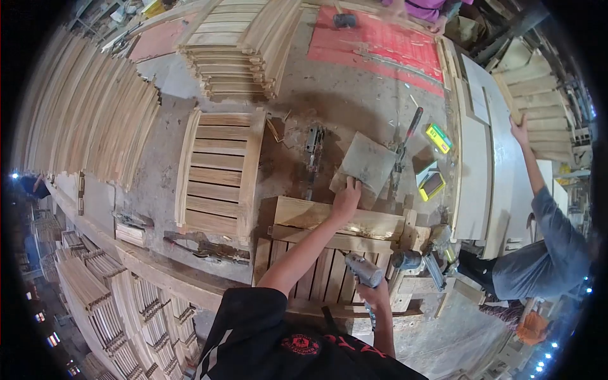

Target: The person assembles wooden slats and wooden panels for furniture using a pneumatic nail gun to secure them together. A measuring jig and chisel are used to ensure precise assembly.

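My left hand [347, 197] reaches forward with its fingers bent over the near edge of a thin grey square sheet [368, 163] on the worktable. Below it, my right hand [375, 296] is wrapped round a grey power tool [364, 269], whose tip points up and left over a slatted wooden panel [322, 272]. A wooden board [310, 214] lies along the panel's far side, under my left forearm. A mallet head [406, 259] rests at the panel's right end.
A second slatted panel [218, 171] lies left, with stacked slats [88, 114] beyond. Clamps [312, 149], a yellow-green box [438, 138] and an open yellow box [430, 182] are on the table [288, 183]. A co-worker [544, 247] stands at the right; another person [424, 9] is opposite.
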Demonstrator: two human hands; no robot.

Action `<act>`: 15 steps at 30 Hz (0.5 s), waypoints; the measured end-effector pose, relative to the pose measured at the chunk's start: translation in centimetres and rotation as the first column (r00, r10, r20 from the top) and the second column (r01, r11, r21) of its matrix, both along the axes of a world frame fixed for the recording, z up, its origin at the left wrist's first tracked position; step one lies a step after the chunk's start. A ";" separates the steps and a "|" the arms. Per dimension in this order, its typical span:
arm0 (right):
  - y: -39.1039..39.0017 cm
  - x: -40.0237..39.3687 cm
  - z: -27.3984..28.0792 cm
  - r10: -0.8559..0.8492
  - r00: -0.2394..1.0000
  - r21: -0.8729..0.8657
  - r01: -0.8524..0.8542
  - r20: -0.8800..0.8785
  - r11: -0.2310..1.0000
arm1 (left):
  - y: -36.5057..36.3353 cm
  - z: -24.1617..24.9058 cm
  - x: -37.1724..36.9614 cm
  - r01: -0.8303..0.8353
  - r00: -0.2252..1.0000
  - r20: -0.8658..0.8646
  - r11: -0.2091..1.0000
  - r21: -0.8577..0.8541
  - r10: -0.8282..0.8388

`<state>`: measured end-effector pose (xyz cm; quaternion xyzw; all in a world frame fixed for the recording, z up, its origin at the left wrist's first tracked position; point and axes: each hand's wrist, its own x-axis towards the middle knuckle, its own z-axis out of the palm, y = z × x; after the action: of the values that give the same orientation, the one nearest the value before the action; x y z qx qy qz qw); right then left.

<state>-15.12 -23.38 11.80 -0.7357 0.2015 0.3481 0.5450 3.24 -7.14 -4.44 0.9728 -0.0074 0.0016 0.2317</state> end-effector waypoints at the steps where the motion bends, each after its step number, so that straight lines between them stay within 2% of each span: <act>1: -0.1 -0.1 -0.1 -0.026 1.000 -0.013 0.026 0.013 1.000 | 0.1 0.3 0.0 -0.022 0.999 0.024 0.999 -0.022 0.023; 4: -1.0 -0.3 -0.6 -0.091 0.996 -0.031 0.090 -0.023 0.995 | -0.2 0.3 0.3 0.048 0.996 -0.072 0.999 0.023 -0.046; 10: -1.1 0.4 0.1 -0.205 0.979 0.025 0.205 -0.013 0.978 | -0.3 0.1 0.8 0.085 0.992 -0.094 0.995 0.058 -0.079; 13: -0.8 0.6 0.1 -0.247 0.969 0.047 0.247 0.006 0.968 | 0.0 0.2 0.4 0.059 0.995 -0.078 0.998 -0.002 -0.059; 15: -0.7 0.9 0.5 -0.265 0.964 0.082 0.264 0.010 0.961 | -0.1 0.5 0.1 0.001 0.997 -0.079 0.990 -0.138 -0.012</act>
<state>-14.20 -24.07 12.33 -0.6833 0.2780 0.2722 0.6178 3.35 -7.20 -3.99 0.9537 -0.0011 -0.0374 0.2983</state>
